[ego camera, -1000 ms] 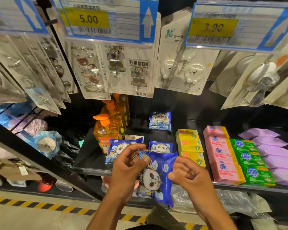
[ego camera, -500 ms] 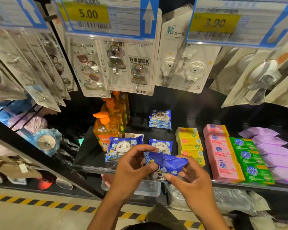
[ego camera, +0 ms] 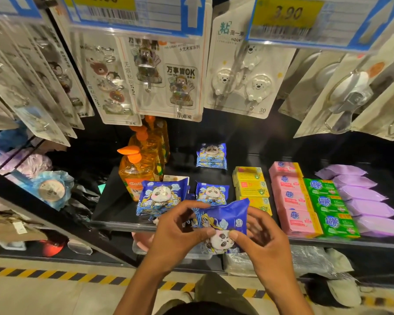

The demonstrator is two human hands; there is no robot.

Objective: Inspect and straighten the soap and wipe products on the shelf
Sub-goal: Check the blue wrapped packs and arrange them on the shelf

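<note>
Blue wipe pack held clear of the shelf, just in front of its front edge and tilted, its printed face turned up towards the viewer, probably so the wrapper can be checked before it goes back. The left hand and right hand each pinch the lower part of the pack between thumb and curled fingers, one on either side of the panda print. This two-sided hold suits a soft, limp wrapper that must be turned. Behind, two matching packs lean near the front of the shelf and a third pack sits well back, so the row is uneven. The soap bars to the right lie in orderly columns. Pump bottles stand upright at the left
</note>
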